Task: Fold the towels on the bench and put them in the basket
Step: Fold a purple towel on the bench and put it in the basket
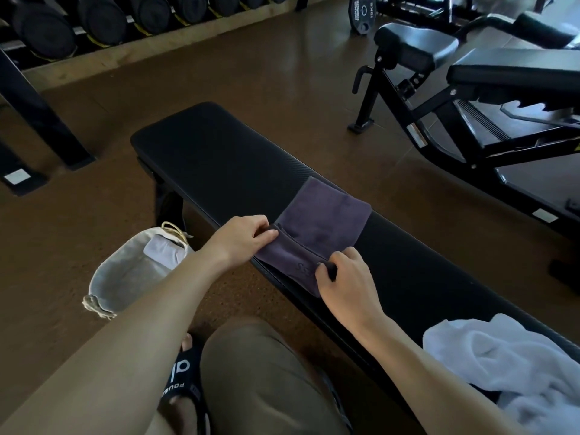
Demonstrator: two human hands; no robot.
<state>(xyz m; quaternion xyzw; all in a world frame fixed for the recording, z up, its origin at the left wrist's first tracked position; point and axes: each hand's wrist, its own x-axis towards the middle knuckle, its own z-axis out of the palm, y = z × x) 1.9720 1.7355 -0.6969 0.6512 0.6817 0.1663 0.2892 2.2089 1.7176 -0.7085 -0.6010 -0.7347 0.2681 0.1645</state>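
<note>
A grey-purple towel [320, 224] lies across the black bench [213, 158], its near part hanging over the front edge. My left hand [244, 237] pinches the towel's left edge at the fold. My right hand [342, 274] pinches its near right corner. A crumpled white towel [502, 362] sits on the bench at the lower right. The pale fabric basket [125, 277] stands on the floor left of the bench, with a folded white towel [163, 251] inside it.
An adjustable gym bench [470, 83] stands at the right, a dumbbell rack [94, 20] along the back wall. A black frame leg [40, 114] is at the left. My knee and sandalled foot [185, 378] are below, between basket and bench.
</note>
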